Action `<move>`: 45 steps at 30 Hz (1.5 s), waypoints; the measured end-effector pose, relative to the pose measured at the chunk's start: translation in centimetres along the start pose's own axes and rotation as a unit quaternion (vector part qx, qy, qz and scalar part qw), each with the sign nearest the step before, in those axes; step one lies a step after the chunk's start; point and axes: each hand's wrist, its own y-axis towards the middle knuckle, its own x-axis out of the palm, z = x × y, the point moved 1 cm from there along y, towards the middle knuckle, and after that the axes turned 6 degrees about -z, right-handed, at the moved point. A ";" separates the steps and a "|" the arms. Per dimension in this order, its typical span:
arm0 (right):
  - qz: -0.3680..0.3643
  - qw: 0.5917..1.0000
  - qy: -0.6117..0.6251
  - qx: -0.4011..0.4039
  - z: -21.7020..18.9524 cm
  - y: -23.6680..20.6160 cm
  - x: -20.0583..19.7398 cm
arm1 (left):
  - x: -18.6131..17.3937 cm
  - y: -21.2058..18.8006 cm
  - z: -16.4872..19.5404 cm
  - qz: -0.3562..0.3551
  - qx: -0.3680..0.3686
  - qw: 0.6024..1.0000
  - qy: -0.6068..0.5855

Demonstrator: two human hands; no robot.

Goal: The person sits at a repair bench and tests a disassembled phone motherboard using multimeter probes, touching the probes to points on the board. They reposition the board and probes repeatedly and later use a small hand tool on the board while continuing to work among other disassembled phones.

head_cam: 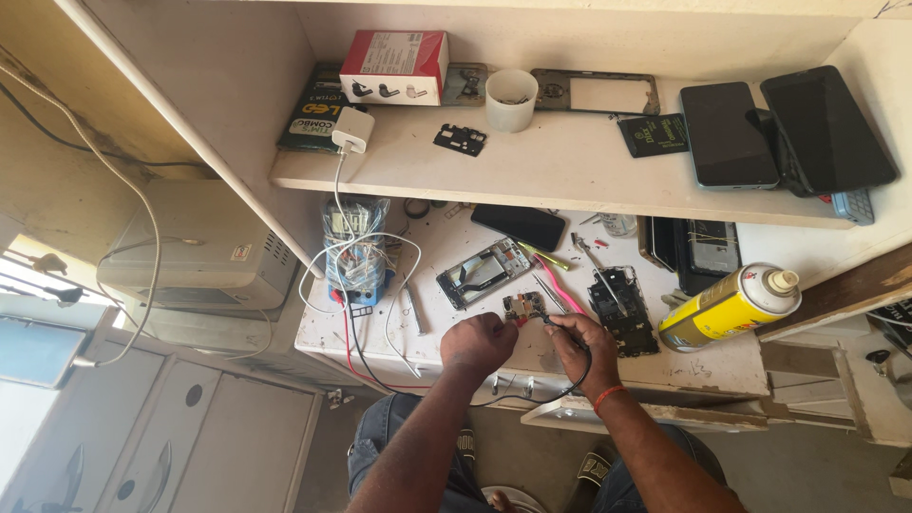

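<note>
**Two hands at a small circuit board on a cluttered desk**

White desk (608,366) under a shelf (570,171). Yellow spray can (727,306) lies at right; wrapped multimeter (355,249) at left. Open phone frame (483,272) sits just behind the small circuit board (523,305), at desk centre front. Left hand (478,342) clenched around a red-tipped probe, touching the board. Right hand (579,344) pinches a black-wired probe (549,321) at the board's edge.

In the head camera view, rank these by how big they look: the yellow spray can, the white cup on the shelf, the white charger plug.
1. Yellow spray can, though it lies nearer the camera.
2. White cup.
3. White charger plug.
</note>
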 end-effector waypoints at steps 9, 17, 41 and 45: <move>0.009 0.999 -0.015 0.033 0.3 0.0 0.1 | 0.1 0.1 0.0 -0.003 -0.005 1.000 0.003; 0.010 1.000 -0.015 0.012 0.3 0.0 0.1 | 0.2 0.1 -0.1 -0.003 -0.006 1.000 0.002; 0.002 1.000 -0.007 0.024 0.1 -0.1 0.1 | -0.1 0.0 0.0 0.007 -0.023 1.000 -0.010; 0.001 0.999 -0.009 0.031 0.3 -0.1 0.2 | 0.1 0.1 -0.1 0.003 -0.026 1.000 -0.018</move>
